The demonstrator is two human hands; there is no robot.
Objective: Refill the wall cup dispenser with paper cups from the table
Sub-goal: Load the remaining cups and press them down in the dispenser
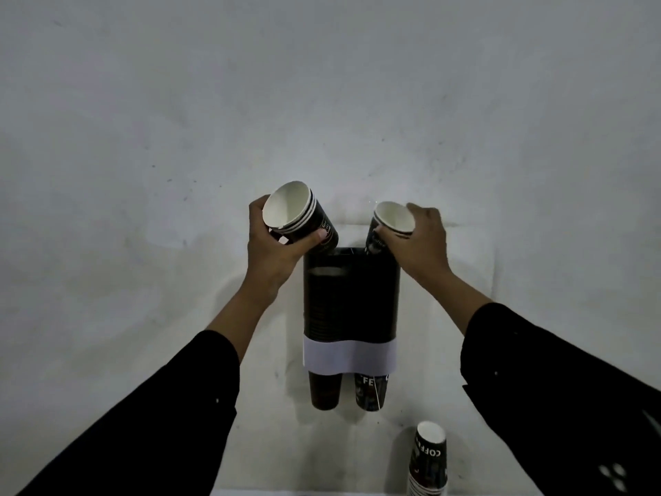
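Note:
A dark two-tube cup dispenser (352, 302) hangs on the wall, with a white band across its lower part. Cup bottoms stick out under both tubes (324, 390). My left hand (273, 245) grips a small nested stack of black paper cups (300, 218), tilted, just above the left tube's mouth. My right hand (416, 241) holds another short stack of paper cups (388, 227) by the rim, its base dipping into the right tube's opening. White cup rims show inside the left tube.
A further stack of black "COFFEE" cups (429, 460) stands at the bottom right on the table edge (286, 492). The plain pale wall (322, 102) fills the rest of the view. Both arms wear dark sleeves.

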